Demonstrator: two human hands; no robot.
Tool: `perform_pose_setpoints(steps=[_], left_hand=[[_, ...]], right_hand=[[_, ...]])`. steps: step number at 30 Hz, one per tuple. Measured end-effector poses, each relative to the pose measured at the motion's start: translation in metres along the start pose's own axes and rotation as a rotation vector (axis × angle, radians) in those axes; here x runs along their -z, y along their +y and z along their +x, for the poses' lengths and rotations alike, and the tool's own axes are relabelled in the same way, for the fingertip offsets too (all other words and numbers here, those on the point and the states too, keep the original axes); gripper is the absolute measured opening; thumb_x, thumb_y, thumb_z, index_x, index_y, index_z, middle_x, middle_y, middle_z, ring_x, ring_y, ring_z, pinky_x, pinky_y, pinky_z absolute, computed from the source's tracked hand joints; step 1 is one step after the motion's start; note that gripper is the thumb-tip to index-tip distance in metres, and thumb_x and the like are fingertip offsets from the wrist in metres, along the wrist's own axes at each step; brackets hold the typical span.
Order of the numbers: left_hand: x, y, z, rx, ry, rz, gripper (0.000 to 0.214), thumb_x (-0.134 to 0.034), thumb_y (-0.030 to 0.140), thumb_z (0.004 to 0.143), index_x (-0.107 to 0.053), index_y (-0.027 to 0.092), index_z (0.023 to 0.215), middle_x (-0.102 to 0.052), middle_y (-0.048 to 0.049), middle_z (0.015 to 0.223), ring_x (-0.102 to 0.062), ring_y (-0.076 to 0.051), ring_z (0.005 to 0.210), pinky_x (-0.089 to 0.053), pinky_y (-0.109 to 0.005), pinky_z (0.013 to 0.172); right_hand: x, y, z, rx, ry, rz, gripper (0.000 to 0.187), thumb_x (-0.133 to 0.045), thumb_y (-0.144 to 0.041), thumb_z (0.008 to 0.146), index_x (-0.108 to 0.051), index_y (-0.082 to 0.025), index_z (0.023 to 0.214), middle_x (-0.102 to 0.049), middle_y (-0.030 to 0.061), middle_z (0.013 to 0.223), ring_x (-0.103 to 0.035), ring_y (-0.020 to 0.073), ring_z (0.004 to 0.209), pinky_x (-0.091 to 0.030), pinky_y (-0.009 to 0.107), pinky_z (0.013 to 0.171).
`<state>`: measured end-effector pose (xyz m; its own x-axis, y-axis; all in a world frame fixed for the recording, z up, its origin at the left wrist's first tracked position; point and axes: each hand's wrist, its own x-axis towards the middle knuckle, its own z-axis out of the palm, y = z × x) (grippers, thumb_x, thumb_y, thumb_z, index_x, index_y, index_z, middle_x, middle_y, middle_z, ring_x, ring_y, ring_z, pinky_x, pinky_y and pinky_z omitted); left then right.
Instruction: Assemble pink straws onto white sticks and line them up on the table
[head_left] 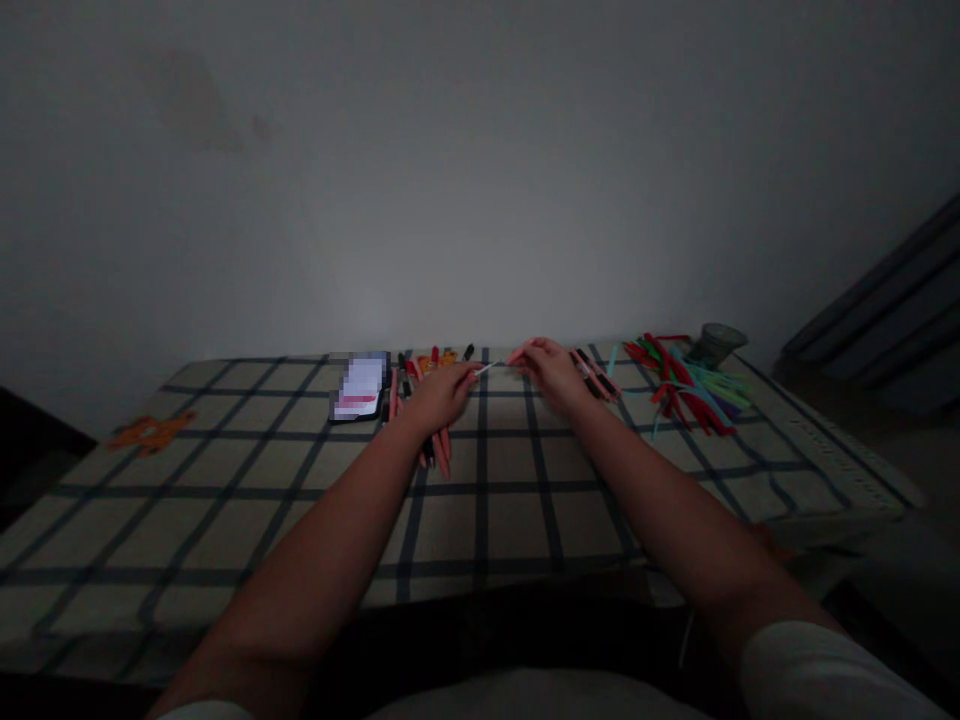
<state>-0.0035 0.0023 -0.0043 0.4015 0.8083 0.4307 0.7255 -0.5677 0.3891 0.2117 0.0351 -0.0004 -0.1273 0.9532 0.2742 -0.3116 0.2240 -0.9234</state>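
Observation:
My left hand [444, 392] is closed in a pinch on a thin white pen refill [487, 368] that points to the right. Facing it, my right hand [553, 368] is closed around a pink pen barrel [517, 354], whose end nearly meets the refill's tip. Both hands hover over the far middle of a checked tablecloth [480, 500]. A pile of pink and black pens [420, 400] lies under and left of my left hand. A few more pens [598, 378] lie just right of my right hand.
A phone [360, 388] with a lit screen lies left of the pens. A heap of red, green and blue pen parts [686, 390] sits at the far right, with a grey cup [716, 343] behind it. An orange shape [150, 432] marks the cloth's left side.

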Motion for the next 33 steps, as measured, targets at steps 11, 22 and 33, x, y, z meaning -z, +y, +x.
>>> perform_pose_setpoints(steps=[11, 22, 33], left_hand=[[-0.001, 0.002, -0.001, -0.016, 0.007, -0.007, 0.037, -0.037, 0.033, 0.097, -0.058, 0.022, 0.124, -0.066, -0.0082, 0.117, -0.06, -0.023, 0.108, -0.045, -0.039, 0.094], [-0.001, 0.006, -0.001, -0.005, 0.011, -0.023, 0.036, -0.041, 0.031, 0.095, -0.056, 0.02, 0.126, -0.067, -0.0098, 0.112, -0.062, -0.023, 0.101, -0.048, -0.037, 0.087], [-0.001, 0.012, -0.003, 0.028, 0.012, -0.108, 0.035, -0.043, 0.032, 0.095, -0.05, 0.02, 0.127, -0.067, -0.0081, 0.105, -0.063, -0.021, 0.094, -0.048, -0.034, 0.081]], right_hand=[[-0.003, 0.001, -0.003, -0.032, -0.001, 0.091, 0.017, -0.069, -0.032, 0.074, -0.059, -0.019, 0.076, -0.067, 0.0016, 0.078, -0.061, 0.0092, 0.071, -0.05, 0.021, 0.072], [-0.009, 0.008, -0.008, -0.113, -0.114, 0.019, 0.026, -0.074, -0.035, 0.07, -0.057, -0.019, 0.079, -0.069, 0.0028, 0.086, -0.064, 0.0111, 0.077, -0.051, 0.027, 0.08], [-0.007, 0.013, -0.007, -0.076, -0.154, -0.052, 0.03, -0.076, -0.038, 0.066, -0.059, -0.018, 0.079, -0.066, 0.0001, 0.078, -0.063, 0.0104, 0.07, -0.051, 0.025, 0.071]])
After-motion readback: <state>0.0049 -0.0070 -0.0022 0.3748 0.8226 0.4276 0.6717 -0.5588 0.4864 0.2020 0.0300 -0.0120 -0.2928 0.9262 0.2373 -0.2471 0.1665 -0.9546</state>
